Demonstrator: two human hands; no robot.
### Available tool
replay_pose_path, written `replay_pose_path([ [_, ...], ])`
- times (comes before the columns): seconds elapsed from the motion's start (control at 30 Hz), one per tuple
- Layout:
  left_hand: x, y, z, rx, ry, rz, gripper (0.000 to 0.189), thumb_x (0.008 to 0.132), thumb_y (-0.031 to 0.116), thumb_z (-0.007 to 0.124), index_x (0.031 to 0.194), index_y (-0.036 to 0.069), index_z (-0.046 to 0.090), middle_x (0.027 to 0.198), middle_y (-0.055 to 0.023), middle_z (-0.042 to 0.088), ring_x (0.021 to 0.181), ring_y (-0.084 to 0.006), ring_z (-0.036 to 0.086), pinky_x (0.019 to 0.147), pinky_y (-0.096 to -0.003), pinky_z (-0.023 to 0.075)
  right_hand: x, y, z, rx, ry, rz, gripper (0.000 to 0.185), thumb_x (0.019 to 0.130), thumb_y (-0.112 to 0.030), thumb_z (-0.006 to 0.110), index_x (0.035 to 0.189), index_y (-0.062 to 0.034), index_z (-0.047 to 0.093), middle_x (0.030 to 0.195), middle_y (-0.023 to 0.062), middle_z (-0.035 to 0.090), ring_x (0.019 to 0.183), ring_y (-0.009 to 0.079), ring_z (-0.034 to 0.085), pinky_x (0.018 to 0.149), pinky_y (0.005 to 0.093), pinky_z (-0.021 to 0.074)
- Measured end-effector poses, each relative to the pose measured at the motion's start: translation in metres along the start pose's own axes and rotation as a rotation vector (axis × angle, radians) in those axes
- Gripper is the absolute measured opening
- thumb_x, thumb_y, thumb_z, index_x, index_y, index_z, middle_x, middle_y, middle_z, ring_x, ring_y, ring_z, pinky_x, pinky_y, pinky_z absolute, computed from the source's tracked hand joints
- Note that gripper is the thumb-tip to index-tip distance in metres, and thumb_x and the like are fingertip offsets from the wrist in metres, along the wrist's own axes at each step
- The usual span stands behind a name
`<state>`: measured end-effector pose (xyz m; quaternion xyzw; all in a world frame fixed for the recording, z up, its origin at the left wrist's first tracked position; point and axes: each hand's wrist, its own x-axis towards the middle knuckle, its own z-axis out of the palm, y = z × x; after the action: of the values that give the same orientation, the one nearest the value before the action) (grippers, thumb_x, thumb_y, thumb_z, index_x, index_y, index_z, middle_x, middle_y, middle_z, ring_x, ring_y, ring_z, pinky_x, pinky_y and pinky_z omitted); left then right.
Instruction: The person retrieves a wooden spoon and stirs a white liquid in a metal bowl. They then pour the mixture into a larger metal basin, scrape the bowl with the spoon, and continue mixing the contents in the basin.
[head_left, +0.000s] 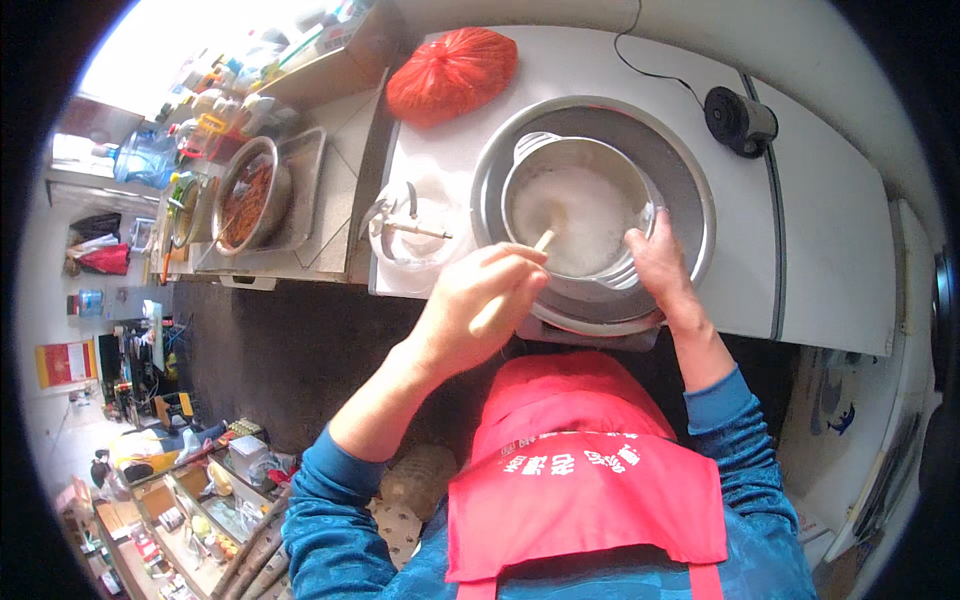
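My left hand (480, 307) grips a light wooden stick (545, 240), perhaps a spoon handle, whose lower end dips into a metal pot (641, 176). Cloudy whitish contents (592, 217) fill part of this pot; what they are I cannot tell. On the pot's right side, my right hand (664, 259) holds the rim near the lower handle, thumb over the edge. The pot stands inside a wide metal basin (708, 225) with a grey interior. Under the basin's near edge, part of a dark flat base (626, 341) shows.
A tied red plastic bag (454, 75) lies behind left. Left of the basin is a clear plastic container (427, 259) with a slim tool (416, 227) across it. A corded black cylindrical device (739, 124) stands right. The side counter holds a bowl of reddish-brown food (251, 199).
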<state>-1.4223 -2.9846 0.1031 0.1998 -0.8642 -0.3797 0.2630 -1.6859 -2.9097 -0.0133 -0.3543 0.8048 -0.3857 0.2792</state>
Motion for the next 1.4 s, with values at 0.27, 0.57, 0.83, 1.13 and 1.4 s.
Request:
replay_pose_path([
  [0.27,-0.033,-0.002,0.004,-0.060,0.073,-0.024,0.016,0.093,-0.001,0.065,0.108,-0.002,0.068,0.115,-0.0214,0.069,0.099,-0.0348,0.071,0.085,-0.0377,0.0564,-0.006,0.003,-0.012,0.545,-0.413,0.415,0.037,0.091,-0.023,0.060,0.102,0.0118,0.066,0.092,0.0163,0.071,0.076,0.0237,0.070,0.072,0.0428,0.0629],
  [0.57,-0.042,0.006,-0.016,-0.125,0.216,-0.035,0.014,0.097,-0.003,0.061,0.107,-0.003,0.071,0.113,-0.0187,0.073,0.102,-0.0268,0.072,0.086,-0.0327,0.0571,-0.010,-0.003,-0.016,0.633,-0.343,0.356,0.023,0.091,-0.014,0.053,0.084,0.0042,0.067,0.076,0.0094,0.066,0.063,0.0208,0.064,0.058,0.0379,0.0556],
  [0.83,-0.043,0.018,-0.021,-0.292,0.318,-0.010,0.014,0.096,-0.006,0.060,0.105,-0.004,0.070,0.110,-0.0192,0.073,0.095,-0.0241,0.072,0.082,-0.0306,0.0570,-0.015,-0.033,-0.059,0.479,-0.058,0.075,0.023,0.091,-0.010,0.052,0.107,0.0069,0.057,0.098,0.0104,0.060,0.089,0.0184,0.056,0.079,0.0351,0.0444],
  [1.13,-0.045,0.030,-0.028,-0.412,0.387,0.051,0.019,0.105,0.005,0.053,0.113,-0.008,0.066,0.116,-0.0258,0.069,0.099,-0.0290,0.073,0.085,-0.0383,0.0627,-0.013,-0.038,-0.077,0.531,-0.071,0.073,0.057,0.093,-0.003,0.047,0.148,0.0070,0.035,0.141,0.0218,0.053,0.130,0.0296,0.052,0.112,0.0391,0.0409],
  [1.4,-0.056,0.040,-0.041,-0.386,0.574,0.089,0.024,0.107,0.010,0.050,0.111,-0.008,0.065,0.110,-0.0287,0.070,0.088,-0.0313,0.076,0.078,-0.0382,0.0643,-0.016,-0.026,-0.076,0.591,-0.062,0.018,0.061,0.094,-0.004,0.047,0.151,0.0089,0.030,0.140,0.0230,0.052,0.130,0.0301,0.052,0.113,0.0382,0.0397],
])
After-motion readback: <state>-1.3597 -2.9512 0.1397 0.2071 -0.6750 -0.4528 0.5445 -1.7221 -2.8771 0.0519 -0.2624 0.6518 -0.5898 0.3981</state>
